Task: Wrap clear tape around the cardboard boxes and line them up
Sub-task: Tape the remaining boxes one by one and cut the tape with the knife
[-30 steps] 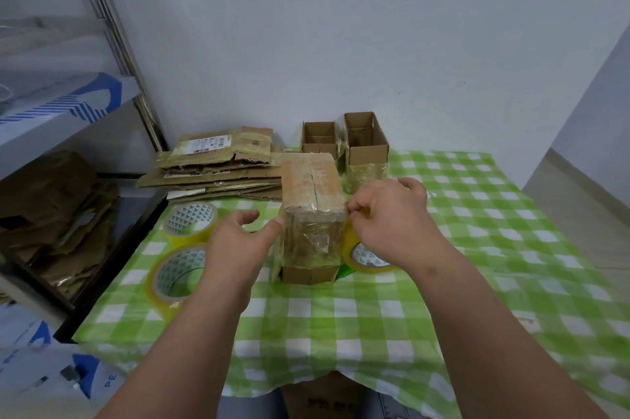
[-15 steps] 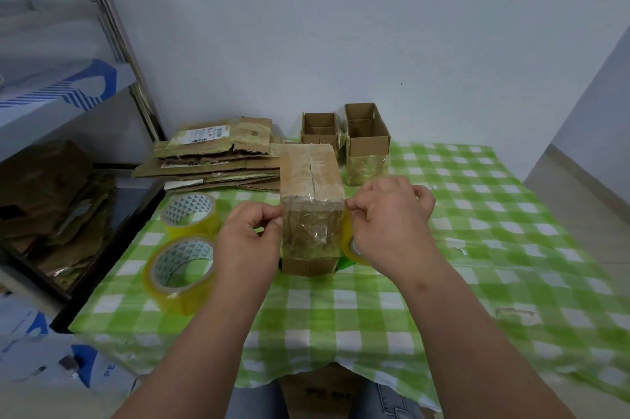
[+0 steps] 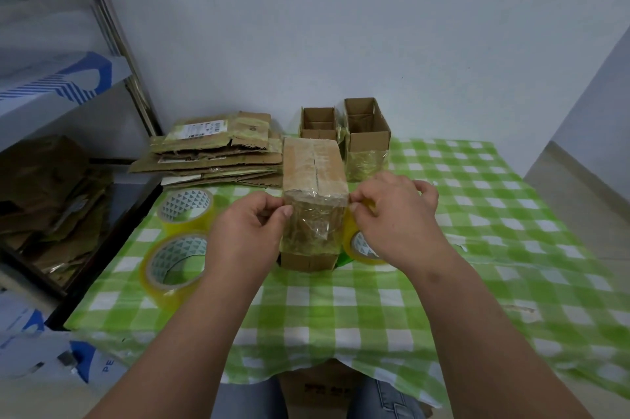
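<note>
Since before, our left hand (image 3: 243, 234) curled onto the box (image 3: 315, 204) mid-frame; right hand (image 3: 392, 214) pinches the tape (image 3: 361, 244). Wrapping; next, tear.

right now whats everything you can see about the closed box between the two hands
The closed cardboard box is brown and oblong, lying on the green checked tablecloth with one end toward the camera. A seam runs lengthwise along its top. Crinkled clear tape covers the near end and the top edge; a strip of bare cardboard shows at the bottom. The left hand pinches at its left upper corner, the right hand at its right, holding a yellowish tape roll beside the box.
</note>
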{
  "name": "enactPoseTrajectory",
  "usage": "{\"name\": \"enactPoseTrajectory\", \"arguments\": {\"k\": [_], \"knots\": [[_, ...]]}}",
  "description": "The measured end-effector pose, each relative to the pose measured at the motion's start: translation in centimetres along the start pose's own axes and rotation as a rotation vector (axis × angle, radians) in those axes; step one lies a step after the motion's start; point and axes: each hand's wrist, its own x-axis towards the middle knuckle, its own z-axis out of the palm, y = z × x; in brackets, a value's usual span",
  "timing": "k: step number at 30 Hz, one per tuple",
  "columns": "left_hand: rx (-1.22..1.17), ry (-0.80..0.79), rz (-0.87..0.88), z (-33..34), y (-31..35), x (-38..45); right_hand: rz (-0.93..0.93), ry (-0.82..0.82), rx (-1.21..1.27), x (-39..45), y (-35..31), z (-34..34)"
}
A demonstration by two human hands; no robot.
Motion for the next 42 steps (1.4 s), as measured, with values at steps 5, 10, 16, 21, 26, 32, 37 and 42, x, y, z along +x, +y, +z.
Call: {"name": "enactPoseTrajectory", "arguments": {"k": [5,10,16,21,26,32,37,42], "knots": [[-0.048,-0.033,0.01,0.5,0.0,0.1,0.051,-0.05,-0.026,0.0,-0.9,0.0],[-0.267,-0.016,-0.039,1.6,-0.5,0.1,0.064,-0.116,-0.019,0.1,-0.9,-0.5],[-0.318,-0.004,-0.07,2.1,-0.9,0.5,0.005,-0.144,-0.002,0.2,-0.5,-0.6],[-0.256,-0.003,-0.061,2.0,-0.9,0.6,-0.019,-0.127,-0.006,0.2,-0.6,-0.5],[-0.002,-0.062,0.086,1.0,-0.8,0.7,-0.043,-0.139,-0.032,0.1,-0.8,-0.5],[0.162,-0.145,0.257,0.3,-1.2,1.4,-0.035,-0.21,-0.016,0.4,-0.6,-0.9],[0.114,-0.146,0.277,0.3,-1.7,1.9,0.017,-0.113,-0.007,0.4,-1.2,-0.4],[0.09,-0.136,0.278,0.0,-1.3,2.1,0.084,-0.051,-0.003,0.2,-1.5,0.1]]}}
